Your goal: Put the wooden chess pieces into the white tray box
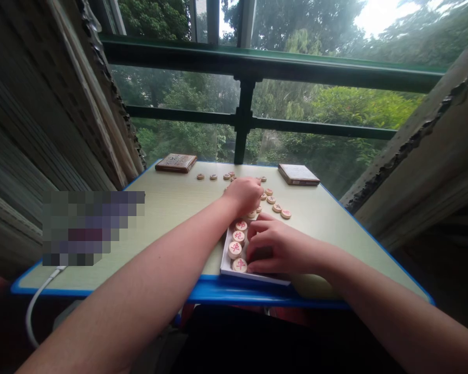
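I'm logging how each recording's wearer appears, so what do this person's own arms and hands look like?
The left hand and right hand are ungloved. The left forearm and right forearm are bare, with no sleeve in view. Neither wrist shows a watch or band. The left fingers are mostly hidden, so rings there can't be ruled out.

Your shallow white tray (253, 278) held round wooden pieces (234, 250), red characters up, along its left side; loose pieces (286, 213) lay scattered beyond it.

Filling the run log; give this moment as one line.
left hand: near loose discs | right hand: over white tray | red-marked discs: in tray
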A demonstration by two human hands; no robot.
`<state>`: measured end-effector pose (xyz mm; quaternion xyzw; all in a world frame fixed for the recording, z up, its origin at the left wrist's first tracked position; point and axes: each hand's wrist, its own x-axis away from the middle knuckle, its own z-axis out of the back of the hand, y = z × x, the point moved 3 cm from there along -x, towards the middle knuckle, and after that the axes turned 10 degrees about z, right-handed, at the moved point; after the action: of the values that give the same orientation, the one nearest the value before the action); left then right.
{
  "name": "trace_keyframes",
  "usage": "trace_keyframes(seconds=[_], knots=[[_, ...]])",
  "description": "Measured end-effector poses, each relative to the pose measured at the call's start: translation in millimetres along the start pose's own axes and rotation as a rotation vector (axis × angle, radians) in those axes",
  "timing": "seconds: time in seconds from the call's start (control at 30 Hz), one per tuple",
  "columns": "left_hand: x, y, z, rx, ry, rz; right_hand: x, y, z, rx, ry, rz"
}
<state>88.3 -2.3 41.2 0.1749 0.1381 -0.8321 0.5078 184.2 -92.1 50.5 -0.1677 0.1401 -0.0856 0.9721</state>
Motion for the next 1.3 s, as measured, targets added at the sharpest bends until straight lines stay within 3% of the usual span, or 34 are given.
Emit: trace_keyframes(seconds=[0.53,0.77,1.03,1.3], knots=[[0,0,3.6,0.001,-0.025,0.011,-9,7,-11,0.040,0.018,-0.119],[0,-1,4.5,0.007,-0.017,0.021,-6,4,-3,0.053,0.018,-0.097],[1,-3,6.9,0.027,-0.006,0.046,-2,10,3,0.306,0.075,-0.164],[0,-5,7.3,0.060,0.002,0.096,-3,15,-2,0.295,0.085,-0.167]])
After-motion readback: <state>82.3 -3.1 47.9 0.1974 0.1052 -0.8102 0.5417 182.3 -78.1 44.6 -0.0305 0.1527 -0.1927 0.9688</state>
